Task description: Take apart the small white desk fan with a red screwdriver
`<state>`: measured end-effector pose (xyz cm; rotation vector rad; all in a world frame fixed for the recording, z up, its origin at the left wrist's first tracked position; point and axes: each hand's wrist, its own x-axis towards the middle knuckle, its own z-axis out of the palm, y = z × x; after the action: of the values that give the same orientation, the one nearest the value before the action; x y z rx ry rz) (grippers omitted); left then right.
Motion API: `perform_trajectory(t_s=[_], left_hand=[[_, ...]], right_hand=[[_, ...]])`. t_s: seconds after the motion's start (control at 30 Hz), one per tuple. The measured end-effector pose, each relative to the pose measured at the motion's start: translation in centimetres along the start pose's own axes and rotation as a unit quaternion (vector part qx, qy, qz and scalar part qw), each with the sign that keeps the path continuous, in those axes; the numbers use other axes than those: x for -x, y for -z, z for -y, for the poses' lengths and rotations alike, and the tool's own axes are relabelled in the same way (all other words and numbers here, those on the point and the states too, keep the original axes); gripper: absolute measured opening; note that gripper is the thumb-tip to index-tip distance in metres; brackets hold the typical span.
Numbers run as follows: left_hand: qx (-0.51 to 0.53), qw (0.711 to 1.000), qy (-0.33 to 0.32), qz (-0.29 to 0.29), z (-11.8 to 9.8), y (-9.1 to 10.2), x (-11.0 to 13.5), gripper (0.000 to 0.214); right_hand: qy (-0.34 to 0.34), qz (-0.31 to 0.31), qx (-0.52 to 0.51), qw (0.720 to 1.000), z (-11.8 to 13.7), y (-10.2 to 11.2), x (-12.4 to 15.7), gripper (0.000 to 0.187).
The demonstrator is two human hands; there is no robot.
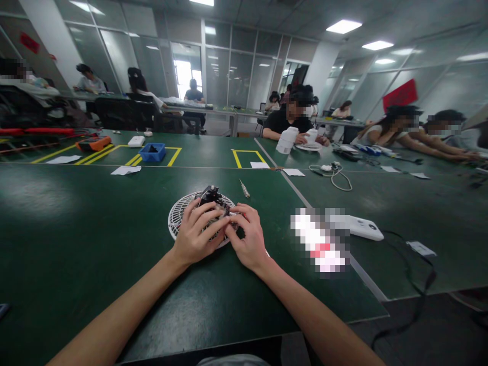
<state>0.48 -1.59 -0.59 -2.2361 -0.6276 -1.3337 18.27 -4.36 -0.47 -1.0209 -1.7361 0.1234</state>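
Observation:
On the green table in front of me lies a round white fan grille (176,216) with a black motor assembly (209,194) on top. My left hand (200,235) rests over the assembly from the left, its fingers curved round it. At the assembly's right side, my right hand (247,238) has thumb and fingers drawn together in a pinch. What sits between those fingertips is hidden; small wires or parts seem to be near them. Just beyond my right hand lies a small screwdriver (245,190) with a clear handle.
To the right are a pixelated bright object (320,241) and a white device (366,227) with a black cable. A blue bin (151,152) and an orange multimeter (93,144) stand far left. Across the table, a person (292,119) handles white parts. Others sit around.

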Motion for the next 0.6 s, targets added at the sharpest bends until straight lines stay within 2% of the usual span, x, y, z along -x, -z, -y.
perform_trajectory(t_s=[0.23, 0.37, 0.5, 0.57, 0.6], left_hand=[[0.016, 1.000, -0.021, 0.015, 0.3, 0.5, 0.4, 0.035], [0.020, 1.000, -0.005, 0.004, 0.3, 0.6, 0.2, 0.031], [0.011, 1.000, 0.023, -0.008, 0.6, 0.5, 0.1, 0.030], [0.011, 0.999, 0.036, -0.006, 0.8, 0.5, 0.2, 0.029], [0.014, 0.999, 0.042, -0.006, 0.8, 0.5, 0.2, 0.027]], right_hand=[[0.013, 0.012, 0.014, 1.000, 0.5, -0.1, 0.2, 0.010], [0.006, 0.021, 0.009, 1.000, 0.6, 0.2, -0.1, 0.011], [-0.072, -0.016, 0.034, 0.997, -0.6, 0.9, -0.8, 0.028], [-0.122, 0.000, 0.079, 0.989, -1.6, 1.2, -1.1, 0.037], [-0.146, 0.028, 0.105, 0.983, -2.1, 1.3, -1.2, 0.042]])
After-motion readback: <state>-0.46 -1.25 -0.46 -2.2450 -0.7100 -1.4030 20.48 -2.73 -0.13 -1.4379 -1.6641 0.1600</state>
